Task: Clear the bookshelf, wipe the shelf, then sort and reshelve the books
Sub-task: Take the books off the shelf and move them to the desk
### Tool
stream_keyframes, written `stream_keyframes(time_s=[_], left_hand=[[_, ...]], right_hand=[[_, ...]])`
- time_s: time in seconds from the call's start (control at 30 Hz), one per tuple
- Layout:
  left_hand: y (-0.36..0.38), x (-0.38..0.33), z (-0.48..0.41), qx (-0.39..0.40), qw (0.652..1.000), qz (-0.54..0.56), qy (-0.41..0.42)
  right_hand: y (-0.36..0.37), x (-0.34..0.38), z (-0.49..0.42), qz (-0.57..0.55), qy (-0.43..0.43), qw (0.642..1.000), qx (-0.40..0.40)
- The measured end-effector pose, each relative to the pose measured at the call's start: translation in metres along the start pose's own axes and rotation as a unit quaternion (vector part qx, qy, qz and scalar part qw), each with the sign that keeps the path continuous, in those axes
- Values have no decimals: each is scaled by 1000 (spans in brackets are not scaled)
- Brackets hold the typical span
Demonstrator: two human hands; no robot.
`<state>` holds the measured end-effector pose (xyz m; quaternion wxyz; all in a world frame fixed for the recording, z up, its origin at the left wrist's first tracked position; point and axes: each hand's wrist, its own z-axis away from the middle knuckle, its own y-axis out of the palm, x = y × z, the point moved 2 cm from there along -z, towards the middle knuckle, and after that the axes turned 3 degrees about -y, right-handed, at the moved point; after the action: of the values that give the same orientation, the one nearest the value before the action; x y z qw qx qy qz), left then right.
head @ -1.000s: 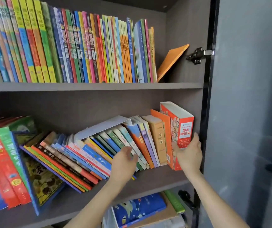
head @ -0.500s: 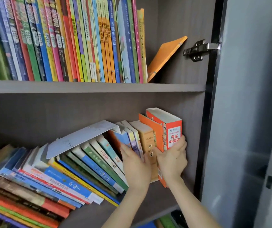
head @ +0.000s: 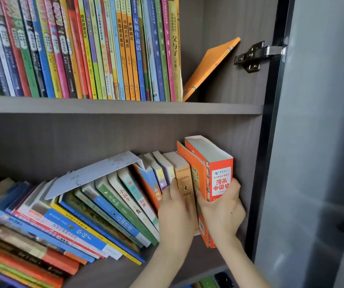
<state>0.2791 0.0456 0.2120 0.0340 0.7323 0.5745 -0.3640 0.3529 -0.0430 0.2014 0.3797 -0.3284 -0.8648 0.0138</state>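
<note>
On the lower shelf [head: 108,273] a row of books leans to the left. At its right end stands a thick orange book [head: 214,165] with a thin orange book [head: 189,161] against it. My right hand [head: 221,210] grips the thick orange book low on its spine, fingers curled round it. My left hand [head: 175,213] lies with straight fingers against the tan book [head: 182,173] and its neighbours, just left of the right hand. A grey folder [head: 96,173] lies across the tops of the leaning books [head: 113,206].
The upper shelf [head: 117,106] holds a tight row of upright thin books [head: 84,46], with an orange book [head: 208,67] tilted against the cabinet's side wall. A metal hinge [head: 256,55] and the open door [head: 322,142] are at the right.
My left hand has moved right from the leaning books to the tan book. My right hand has slid in round the thick orange book. The camera has come closer.
</note>
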Motion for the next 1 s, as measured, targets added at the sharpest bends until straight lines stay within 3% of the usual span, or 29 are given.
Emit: stream_keyframes(time_s=[0.13, 0.33, 0.53, 0.63, 0.73, 0.8, 0.87, 1.0], left_hand=[[7, 10, -4, -45, 988, -127, 70], [2, -1, -7, -95, 971, -184, 116], [9, -8, -20, -89, 967, -238, 14], [12, -15, -20, -67, 967, -244, -30], [9, -17, -16, -72, 981, -175, -30], [5, -17, -6, -94, 995, -45, -2], [1, -20, 9, -48, 997, 56, 27], [2, -27, 26, 52, 994, 80, 57]], right_hand=[[-31, 1, 15, 16, 1, 1000, -18], [-60, -3, 22, -4, 51, 999, 1], [-59, 1, 28, -9, 33, 999, -10], [-68, 1, 30, -48, 37, 997, 41], [-82, -8, 34, -106, 42, 987, 110], [-90, -14, 35, -113, 48, 982, 143], [-93, -16, 35, -93, 38, 982, 160], [-92, -10, 35, -52, 17, 986, 156]])
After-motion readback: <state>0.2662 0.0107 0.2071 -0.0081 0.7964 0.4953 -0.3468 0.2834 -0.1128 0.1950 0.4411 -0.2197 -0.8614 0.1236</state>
